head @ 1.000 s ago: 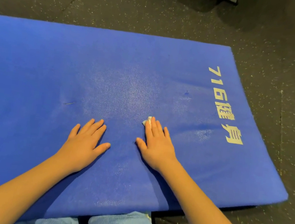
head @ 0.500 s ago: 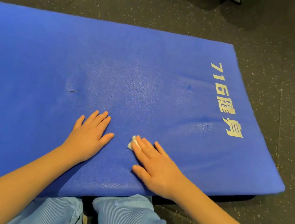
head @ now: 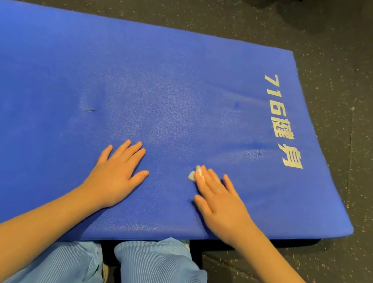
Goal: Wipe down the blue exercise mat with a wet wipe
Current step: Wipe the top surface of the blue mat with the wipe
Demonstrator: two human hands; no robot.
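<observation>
Speckled gym floor (head: 370,71) is lying beneath the blue exercise mat (head: 71,65). We are pressing the wet wipe (head: 192,175) onto it with our right hand (head: 222,201), fingers straight, wipe peeking past the fingertips. Our left hand (head: 116,174) is resting flat, fingers straight.

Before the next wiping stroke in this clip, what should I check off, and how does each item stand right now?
1. Wet wipe under the right hand: ok, only its edge shows past the fingertips.
2. Right hand flat, pressing the wipe onto the blue exercise mat: ok.
3. Left hand flat on the mat, clear of the wipe: ok.
4. Thin dark mark gone from the mat: not ok, it is visible beyond the left hand.
5. Wipe moist enough: cannot tell.
</observation>
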